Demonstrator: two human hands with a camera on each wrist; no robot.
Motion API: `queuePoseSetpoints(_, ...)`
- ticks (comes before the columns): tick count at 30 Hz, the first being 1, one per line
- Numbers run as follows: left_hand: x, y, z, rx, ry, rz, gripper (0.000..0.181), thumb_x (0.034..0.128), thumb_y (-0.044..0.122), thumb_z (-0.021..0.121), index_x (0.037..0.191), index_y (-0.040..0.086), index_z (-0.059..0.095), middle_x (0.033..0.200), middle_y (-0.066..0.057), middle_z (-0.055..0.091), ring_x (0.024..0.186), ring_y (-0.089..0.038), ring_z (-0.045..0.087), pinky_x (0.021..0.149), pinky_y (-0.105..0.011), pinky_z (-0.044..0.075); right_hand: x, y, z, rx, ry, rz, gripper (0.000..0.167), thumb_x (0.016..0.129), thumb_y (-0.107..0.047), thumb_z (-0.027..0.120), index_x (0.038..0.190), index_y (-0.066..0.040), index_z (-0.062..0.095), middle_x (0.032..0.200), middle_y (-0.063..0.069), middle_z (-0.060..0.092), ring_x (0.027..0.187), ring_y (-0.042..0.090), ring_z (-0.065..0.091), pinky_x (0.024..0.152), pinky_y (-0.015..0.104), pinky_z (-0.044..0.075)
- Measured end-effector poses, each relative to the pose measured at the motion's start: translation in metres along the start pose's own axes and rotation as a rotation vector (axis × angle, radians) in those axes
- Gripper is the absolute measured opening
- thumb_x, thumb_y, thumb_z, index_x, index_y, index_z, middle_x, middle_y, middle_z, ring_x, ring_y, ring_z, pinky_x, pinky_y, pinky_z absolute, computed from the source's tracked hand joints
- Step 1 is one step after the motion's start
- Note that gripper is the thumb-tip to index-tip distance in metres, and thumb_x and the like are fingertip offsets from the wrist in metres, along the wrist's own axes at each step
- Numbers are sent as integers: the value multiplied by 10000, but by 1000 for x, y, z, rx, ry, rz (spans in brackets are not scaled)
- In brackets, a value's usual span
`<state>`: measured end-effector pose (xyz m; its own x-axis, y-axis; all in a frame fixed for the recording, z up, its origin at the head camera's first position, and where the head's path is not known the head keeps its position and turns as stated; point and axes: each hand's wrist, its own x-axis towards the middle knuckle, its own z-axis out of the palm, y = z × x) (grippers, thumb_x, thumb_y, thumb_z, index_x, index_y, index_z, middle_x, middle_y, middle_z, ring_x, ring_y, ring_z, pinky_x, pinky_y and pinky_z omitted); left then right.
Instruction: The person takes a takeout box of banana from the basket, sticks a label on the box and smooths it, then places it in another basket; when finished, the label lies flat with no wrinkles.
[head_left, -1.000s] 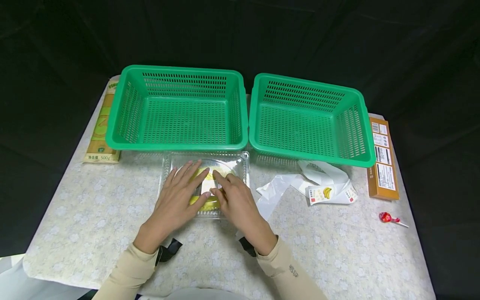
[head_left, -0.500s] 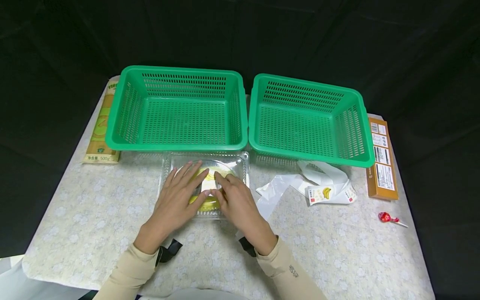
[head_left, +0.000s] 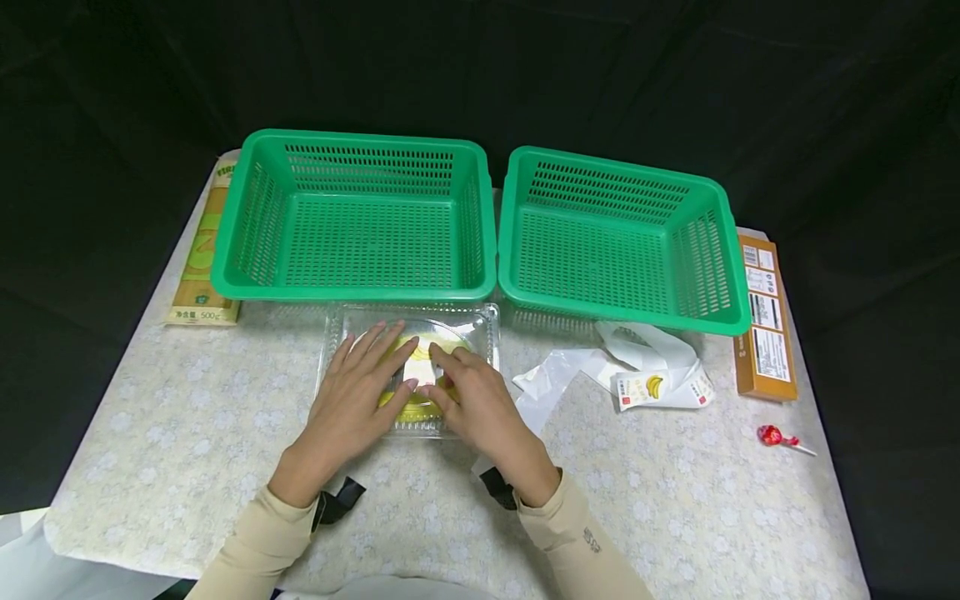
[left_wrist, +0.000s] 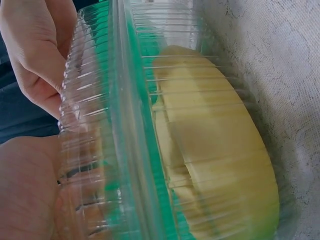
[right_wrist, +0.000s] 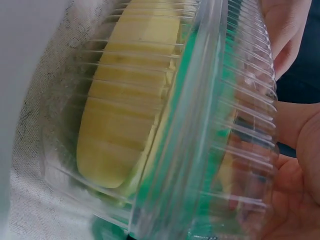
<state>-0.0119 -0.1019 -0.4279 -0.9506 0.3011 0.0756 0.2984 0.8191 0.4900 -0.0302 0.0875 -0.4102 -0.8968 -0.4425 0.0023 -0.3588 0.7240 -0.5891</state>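
Note:
A clear plastic clamshell box lies on the table below the left basket, its lid down over something yellow. A white label with a banana picture is on top, between the hands. My left hand lies on the lid's left part with fingers spread. My right hand touches the label's right side with its fingertips, fingers bent a little. Through the box wall in the left wrist view a pale yellow, curved fruit shows; the right wrist view shows it too.
Two green baskets stand behind the box. A yellow-green packet lies far left, an orange-brown box far right. A crumpled white label strip lies right of my right hand, and a red lollipop near the right edge.
My right hand has shifted slightly, with its thumb nearer the label's lower edge and its forearm a little to the right. The left hand and the box are as before.

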Motion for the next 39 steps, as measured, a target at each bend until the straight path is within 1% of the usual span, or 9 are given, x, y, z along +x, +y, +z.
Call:
queuePoseSetpoints(12,0,-1,1,4,6,5,541,998,365,585,1493,163,501,1616,-89,392,1517,-347,321,1236,-598,184,-1,3,1,33,6,4,528,903,-202,755,1366,3,605,820,31,592,709,96,486,625,216,402)
queuePoseSetpoints(19,0,-2,2,6,5,2,544,998,366,583,1496,166,497,1619,-87,387,1517,-347,320,1239,-594,178,-1,4,-2,83,4,6,494,924,-203,723,1356,9,612,804,17,600,654,76,457,590,199,391)
queuePoseSetpoints(28,1,-3,2,10,11,6,541,997,363,586,1488,154,506,1612,-97,395,1516,-349,321,1238,-598,181,0,4,-1,82,8,-8,480,928,-192,714,1347,21,616,816,23,624,665,69,488,609,200,412)
queuePoseSetpoints(34,1,-2,2,-4,4,3,542,997,366,583,1491,158,503,1619,-91,385,1524,-343,307,1245,-595,162,0,4,-3,71,-17,3,491,927,-187,718,1362,12,606,804,17,595,648,69,454,590,194,391)
queuePoseSetpoints(39,1,-2,1,-5,4,6,535,1002,355,580,1493,156,500,1620,-93,383,1519,-346,313,1238,-602,175,-1,5,-2,71,-6,2,494,916,-182,729,1356,9,612,798,13,593,648,68,454,592,192,389)
